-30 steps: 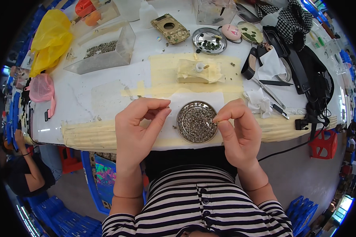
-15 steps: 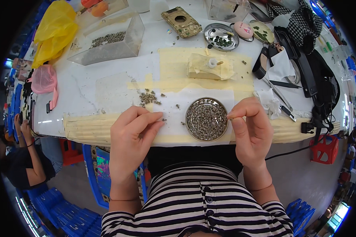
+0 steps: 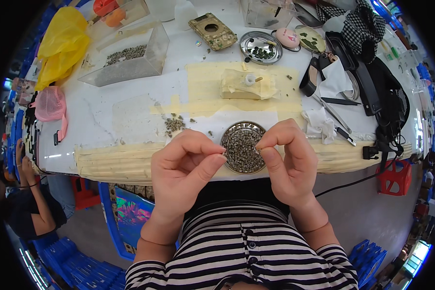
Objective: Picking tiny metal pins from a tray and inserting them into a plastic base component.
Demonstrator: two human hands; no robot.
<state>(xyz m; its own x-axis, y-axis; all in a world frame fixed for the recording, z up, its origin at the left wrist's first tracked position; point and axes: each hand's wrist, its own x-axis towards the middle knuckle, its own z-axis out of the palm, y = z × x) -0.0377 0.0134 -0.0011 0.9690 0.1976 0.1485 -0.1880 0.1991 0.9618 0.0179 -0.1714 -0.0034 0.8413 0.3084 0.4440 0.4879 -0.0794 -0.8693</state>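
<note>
In the head view, the round metal dish (image 3: 239,126), filled with small metallic pieces (image 3: 244,151), lies between the two hands and level with their fingertips. Being round, it has no long axis to follow. The left hand (image 3: 182,166) has its thumb and forefinger drawn together at the dish's left rim; they seem to pinch a tiny piece, too small to identify. The right hand (image 3: 291,164) is likewise pinched and reaches in over the dish's right side, so it is the nearer to the contents; a speck seems caught at its tips. Whether either hand touches the dish, I cannot tell. A loose cluster of pieces (image 3: 175,125) lies on the table (image 3: 94,104) just beyond the left hand's knuckles, well apart from the right hand.
</note>
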